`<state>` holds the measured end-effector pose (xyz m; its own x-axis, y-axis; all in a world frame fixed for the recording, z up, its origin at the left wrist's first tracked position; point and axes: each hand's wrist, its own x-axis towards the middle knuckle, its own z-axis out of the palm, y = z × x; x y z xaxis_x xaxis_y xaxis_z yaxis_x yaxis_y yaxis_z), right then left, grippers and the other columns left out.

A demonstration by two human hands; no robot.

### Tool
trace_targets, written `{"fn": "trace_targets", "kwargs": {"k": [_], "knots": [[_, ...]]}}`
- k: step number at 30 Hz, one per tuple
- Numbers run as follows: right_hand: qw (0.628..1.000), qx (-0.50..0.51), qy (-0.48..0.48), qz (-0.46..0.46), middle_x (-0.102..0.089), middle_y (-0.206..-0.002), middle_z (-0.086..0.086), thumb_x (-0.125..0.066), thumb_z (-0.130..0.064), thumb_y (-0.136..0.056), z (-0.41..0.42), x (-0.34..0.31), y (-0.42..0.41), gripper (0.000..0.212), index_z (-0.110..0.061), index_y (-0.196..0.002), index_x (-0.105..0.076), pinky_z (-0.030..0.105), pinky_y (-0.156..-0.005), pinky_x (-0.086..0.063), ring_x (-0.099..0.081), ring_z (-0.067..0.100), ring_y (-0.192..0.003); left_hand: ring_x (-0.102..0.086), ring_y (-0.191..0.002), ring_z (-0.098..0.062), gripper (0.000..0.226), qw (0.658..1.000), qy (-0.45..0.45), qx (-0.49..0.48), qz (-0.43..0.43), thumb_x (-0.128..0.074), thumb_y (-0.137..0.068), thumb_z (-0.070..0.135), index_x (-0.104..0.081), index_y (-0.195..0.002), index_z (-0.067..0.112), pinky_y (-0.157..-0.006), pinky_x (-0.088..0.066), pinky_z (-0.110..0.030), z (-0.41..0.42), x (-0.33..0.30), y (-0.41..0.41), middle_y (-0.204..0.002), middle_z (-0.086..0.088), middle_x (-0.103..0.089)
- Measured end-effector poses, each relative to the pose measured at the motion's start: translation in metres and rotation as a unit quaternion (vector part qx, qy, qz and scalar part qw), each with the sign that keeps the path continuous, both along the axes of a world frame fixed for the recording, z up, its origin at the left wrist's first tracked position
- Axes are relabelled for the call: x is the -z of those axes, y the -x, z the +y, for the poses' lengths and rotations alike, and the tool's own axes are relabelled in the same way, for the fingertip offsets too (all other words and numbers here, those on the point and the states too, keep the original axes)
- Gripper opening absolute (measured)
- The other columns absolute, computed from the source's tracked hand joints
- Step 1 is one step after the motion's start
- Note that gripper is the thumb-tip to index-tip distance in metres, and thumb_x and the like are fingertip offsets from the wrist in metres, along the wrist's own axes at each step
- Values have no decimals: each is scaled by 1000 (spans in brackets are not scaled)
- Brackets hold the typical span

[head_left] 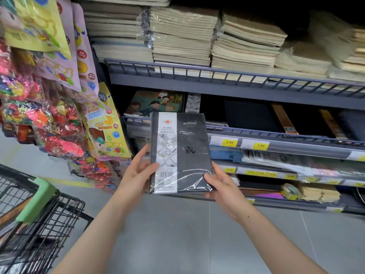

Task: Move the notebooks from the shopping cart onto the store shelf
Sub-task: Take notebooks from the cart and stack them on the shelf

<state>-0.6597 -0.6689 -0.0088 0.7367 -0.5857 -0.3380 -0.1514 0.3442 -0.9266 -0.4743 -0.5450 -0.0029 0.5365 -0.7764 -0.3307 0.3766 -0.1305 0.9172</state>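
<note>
A black notebook (pixel 192 151) in clear plastic wrap, with a white band marked DIARY, is held upright in front of the store shelf (pixel 256 133). My left hand (pixel 136 173) grips its lower left edge, thumb on the front cover. My right hand (pixel 223 184) grips its lower right corner. The black wire shopping cart (pixel 35 224) with a green handle pad stands at the lower left; its contents are mostly out of sight.
Stacks of cream notebooks (pixel 181 36) fill the upper shelf behind a rail. Dark notebooks (pixel 248 115) and an illustrated book (pixel 156 103) sit on the middle shelf above yellow price tags (pixel 229 142). Hanging toy packs (pixel 59 115) crowd the left. Grey tile floor lies below.
</note>
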Motion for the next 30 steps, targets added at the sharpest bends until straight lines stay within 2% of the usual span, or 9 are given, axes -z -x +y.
{"fn": "trace_targets", "kwargs": {"k": [3, 8, 13, 16, 19, 22, 24, 27, 30], "knots": [[999, 25, 0, -31, -65, -108, -10, -40, -10, -97, -18, -13, 5, 37, -29, -128, -47, 18, -52, -42, -56, 7, -79, -64, -107, -17, 67, 992, -16, 77, -97, -66, -83, 13, -37, -140, 34, -97, -45, -40, -4, -12, 4, -116, 1, -67], [997, 51, 53, -18, -64, -114, -5, -48, -14, -95, -51, -16, 1, 44, -28, -135, -41, 19, -54, -43, -58, 8, -80, -61, -112, -13, 58, 992, 9, 52, -118, -62, -85, 2, -45, -136, 23, -102, -44, -38, -45, -13, 2, -123, -3, -64], [979, 81, 183, 26, -62, -113, -5, -59, -14, -89, -85, -2, -3, 58, -28, -140, -36, 15, -63, -47, -54, 0, -65, -59, -102, 6, 53, 990, 20, 39, -138, -61, -87, 4, -45, -135, 20, -88, -49, -15, -94, -5, -6, -115, 11, -62], [974, 92, 207, 19, -56, -126, -4, -58, -15, -90, -107, -2, -13, 61, -26, -143, -31, 10, -64, -46, -57, -6, -75, -47, -120, 1, 55, 983, 12, 57, -174, -59, -89, 9, -40, -140, 16, -104, -37, -22, -122, 4, -16, -135, 4, -51], [965, 116, 232, 35, -51, -126, -10, -58, -22, -90, -129, -6, -27, 58, -27, -142, -32, 15, -81, -44, -53, 5, -105, -39, -126, -3, 54, 972, -7, 57, -229, -57, -91, 16, -36, -141, 13, -100, -30, -17, -149, 7, -27, -143, 0, -43], [923, 140, 330, 141, -47, -118, 0, -57, -34, -90, -147, 1, -37, 60, -19, -142, -33, 20, -80, -34, -46, 11, -90, -38, -133, -13, 59, 957, -35, 57, -281, -54, -93, 28, -30, -144, 9, -103, -28, -21, -168, 14, -34, -146, -6, -39], [897, 141, 379, 178, -45, -125, 3, -57, -36, -89, -148, 14, -35, 57, -15, -139, -39, 21, -84, -36, -47, 15, -100, -38, -131, -21, 73, 923, -85, 71, -369, -57, -87, 42, -25, -146, 10, -107, -30, -29, -169, 25, -37, -139, -15, -45], [868, 134, 434, 203, -43, -137, 0, -58, -40, -87, -143, 27, -25, 58, -18, -137, -42, 29, -103, -32, -36, 21, -126, -36, -118, -29, 86, 835, -153, 77, -522, -60, -78, 56, -24, -147, 19, -99, -37, -41, -161, 37, -35, -110, -14, -50], [860, 135, 444, 212, -47, -138, 0, -54, -42, -89, -143, 28, -23, 56, -23, -140, -38, 35, -103, -33, -32, 21, -128, -45, -108, -32, 76, 829, -132, 45, -541, -59, -80, 54, -30, -144, 24, -92, -41, -39, -160, 39, -37, -108, -15, -54]]}}
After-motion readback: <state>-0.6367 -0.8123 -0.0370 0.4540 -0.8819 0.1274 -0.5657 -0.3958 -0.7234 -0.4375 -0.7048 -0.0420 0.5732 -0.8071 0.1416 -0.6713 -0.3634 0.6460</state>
